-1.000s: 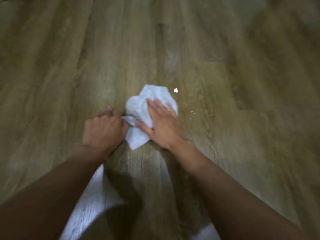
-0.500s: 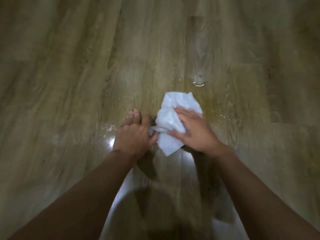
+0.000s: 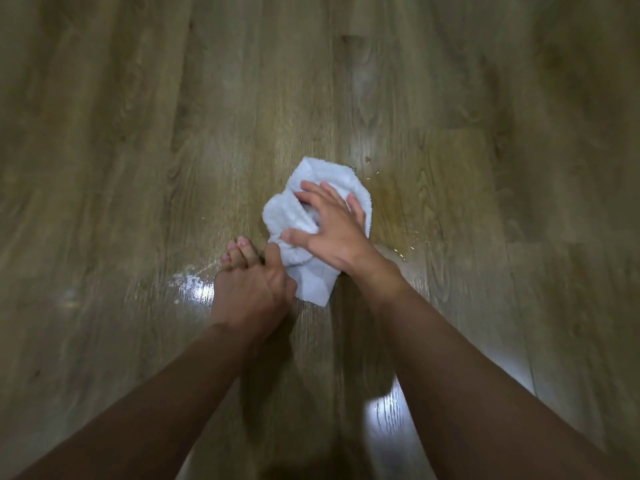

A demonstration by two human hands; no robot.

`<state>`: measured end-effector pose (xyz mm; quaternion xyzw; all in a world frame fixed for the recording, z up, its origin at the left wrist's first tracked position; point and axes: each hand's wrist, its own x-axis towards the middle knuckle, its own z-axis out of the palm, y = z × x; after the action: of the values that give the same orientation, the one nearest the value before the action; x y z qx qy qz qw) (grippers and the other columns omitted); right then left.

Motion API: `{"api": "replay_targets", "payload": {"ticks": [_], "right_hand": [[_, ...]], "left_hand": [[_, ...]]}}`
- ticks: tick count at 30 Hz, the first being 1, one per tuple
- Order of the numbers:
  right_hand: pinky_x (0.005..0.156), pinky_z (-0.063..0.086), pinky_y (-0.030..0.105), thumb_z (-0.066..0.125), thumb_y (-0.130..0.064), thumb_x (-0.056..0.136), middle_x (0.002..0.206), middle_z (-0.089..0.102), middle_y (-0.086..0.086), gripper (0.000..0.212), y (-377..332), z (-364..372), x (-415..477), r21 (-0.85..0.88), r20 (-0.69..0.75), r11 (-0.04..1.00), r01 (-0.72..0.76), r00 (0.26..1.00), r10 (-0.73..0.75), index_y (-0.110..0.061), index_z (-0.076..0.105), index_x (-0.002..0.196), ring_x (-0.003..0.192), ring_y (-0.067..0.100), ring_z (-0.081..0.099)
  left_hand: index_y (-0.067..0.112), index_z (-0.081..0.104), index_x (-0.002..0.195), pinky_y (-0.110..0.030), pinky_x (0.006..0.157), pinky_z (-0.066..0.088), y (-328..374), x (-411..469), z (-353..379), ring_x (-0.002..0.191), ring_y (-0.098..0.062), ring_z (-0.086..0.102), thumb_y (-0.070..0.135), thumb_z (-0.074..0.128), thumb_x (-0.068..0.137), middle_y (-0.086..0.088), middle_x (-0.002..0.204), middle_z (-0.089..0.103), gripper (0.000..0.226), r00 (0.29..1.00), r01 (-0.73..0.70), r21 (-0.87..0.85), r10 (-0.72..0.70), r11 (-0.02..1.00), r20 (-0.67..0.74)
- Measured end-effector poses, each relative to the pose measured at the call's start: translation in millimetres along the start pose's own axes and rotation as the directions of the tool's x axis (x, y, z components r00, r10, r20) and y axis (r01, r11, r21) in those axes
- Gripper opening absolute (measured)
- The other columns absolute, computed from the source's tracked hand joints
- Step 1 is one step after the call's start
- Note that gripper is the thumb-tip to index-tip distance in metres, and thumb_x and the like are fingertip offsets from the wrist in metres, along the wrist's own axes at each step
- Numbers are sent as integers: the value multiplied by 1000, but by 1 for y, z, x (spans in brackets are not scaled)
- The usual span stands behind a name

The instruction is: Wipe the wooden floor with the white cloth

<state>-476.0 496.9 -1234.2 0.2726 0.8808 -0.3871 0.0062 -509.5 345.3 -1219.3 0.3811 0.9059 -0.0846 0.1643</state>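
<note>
A crumpled white cloth [image 3: 322, 183] lies on the wooden floor [image 3: 173, 133] in the middle of the view. My right hand [image 3: 332, 230] presses down on top of it with fingers spread, covering its centre. My left hand [image 3: 251, 282] rests on the floor just left of the cloth. Its fingers point away from me and its thumb touches the cloth's near left edge. The cloth's near corner sticks out between my two wrists.
A wet, shiny patch [image 3: 188, 282] glistens on the planks left of my left hand. Small water droplets [image 3: 408, 237] dot the floor right of the cloth and beyond it. A bright light reflection [image 3: 384, 420] sits between my forearms.
My right hand has spread its fingers wider over the cloth and pushed it slightly away from me. My left hand has stayed at the cloth's left edge, with its fingers now stretched out.
</note>
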Motion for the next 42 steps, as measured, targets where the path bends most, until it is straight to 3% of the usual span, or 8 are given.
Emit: {"api": "replay_targets", "payload": {"ticks": [6, 11, 17, 23, 26, 30, 36, 42], "right_hand": [[118, 0, 49, 56, -61, 83, 159, 11, 6, 91, -43, 28, 20, -209, -115, 956, -207, 976, 186, -21, 12, 152, 147, 23, 7], [96, 32, 34, 61, -33, 88, 128, 60, 3, 53, -27, 27, 9, -162, -146, 973, 164, 971, -188, -15, 48, 136, 118, 20, 54], [117, 6, 45, 53, -52, 85, 156, 29, -5, 67, 0, 17, 33, -272, -287, 943, -193, 951, 112, -25, 39, 144, 143, 12, 23], [92, 32, 31, 59, -24, 73, 118, 66, -2, 45, -7, 24, -4, -113, -184, 972, 204, 957, -223, -19, 63, 118, 112, 22, 59], [95, 43, 47, 58, -17, 76, 110, 69, -1, 36, 14, -1, 2, -47, -324, 992, 116, 938, -125, -18, 65, 111, 104, 22, 63], [93, 43, 39, 53, -20, 91, 110, 62, 6, 37, -4, -11, 55, 9, -332, 993, -117, 936, 114, -14, 51, 127, 104, 27, 59], [87, 39, 33, 51, -33, 82, 127, 62, 8, 52, 4, 1, -10, -255, -104, 952, 170, 974, -202, -12, 54, 130, 107, 28, 61], [109, 25, 49, 43, -43, 83, 133, 54, 6, 53, 35, -17, 33, -269, -384, 950, -156, 922, 42, -12, 54, 125, 126, 25, 47]], "left_hand": [[-18, 56, 113, -60, 76, 51, 0, 2, 10, 98, -57, 59, 33, 35, 84, -45, 107, 57, 62, 997, 7, -128, -16, 992, -69], [-10, 62, 111, -53, 67, 55, -10, 0, 5, 96, -51, 63, 32, 37, 82, -38, 104, 62, 57, 1000, -25, -82, 25, 996, 2], [3, 40, 129, -50, 105, 34, -5, 3, 7, 137, -47, 28, 31, 33, 96, -36, 145, 29, 44, 999, 23, -91, -26, 996, -39], [7, 38, 135, -49, 104, 37, -8, 0, -3, 140, -40, 27, 21, 29, 100, -29, 149, 29, 38, 998, -5, -104, -2, 995, -69], [7, 35, 130, -50, 105, 34, -5, -1, -6, 142, -42, 21, 15, 26, 99, -30, 151, 23, 33, 1000, 12, -46, -12, 999, 7], [2, 37, 130, -52, 104, 36, -3, 1, -4, 138, -47, 27, 11, 29, 97, -34, 147, 27, 35, 1000, 2, -1, -2, 1000, -1], [4, 42, 126, -51, 99, 40, -8, 0, -3, 136, -45, 32, 18, 34, 96, -32, 145, 33, 34, 999, -20, -78, 17, 997, -39], [2, 37, 127, -53, 102, 37, -3, 1, 0, 135, -49, 31, 15, 35, 95, -37, 144, 31, 35, 999, -17, -64, 14, 998, -36]]}}
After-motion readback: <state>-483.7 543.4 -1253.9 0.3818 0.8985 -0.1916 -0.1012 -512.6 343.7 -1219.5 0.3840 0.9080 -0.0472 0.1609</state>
